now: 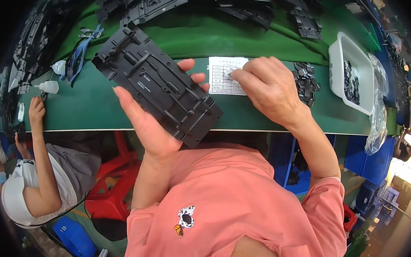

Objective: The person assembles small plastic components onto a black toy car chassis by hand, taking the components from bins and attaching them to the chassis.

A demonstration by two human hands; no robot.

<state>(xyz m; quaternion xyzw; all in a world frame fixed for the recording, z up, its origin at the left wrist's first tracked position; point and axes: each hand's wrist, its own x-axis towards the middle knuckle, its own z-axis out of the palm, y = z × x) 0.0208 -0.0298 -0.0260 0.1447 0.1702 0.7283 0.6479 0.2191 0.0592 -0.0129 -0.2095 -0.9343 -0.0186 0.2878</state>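
My left hand (pixel 151 120) grips a long black moulded plastic panel (pixel 158 84), holding it tilted above the green table (pixel 91 107). Its ribbed face points up at me. My right hand (pixel 269 87) rests to the right, fingers curled, with the fingertips on a white printed paper sheet (pixel 222 73) lying on the table. Whether a small part is pinched in those fingers I cannot tell. A pile of small black plastic clips (pixel 306 80) lies just right of my right hand.
A white tray (pixel 340 66) with small black parts stands at the right, a clear plastic bag (pixel 378 104) beside it. Several black panels (pixel 235 2) are stacked along the far edge. Another person's hand (pixel 36 110) rests at the left, near a white bottle (pixel 48 86). Red stools (pixel 112 181) stand below.
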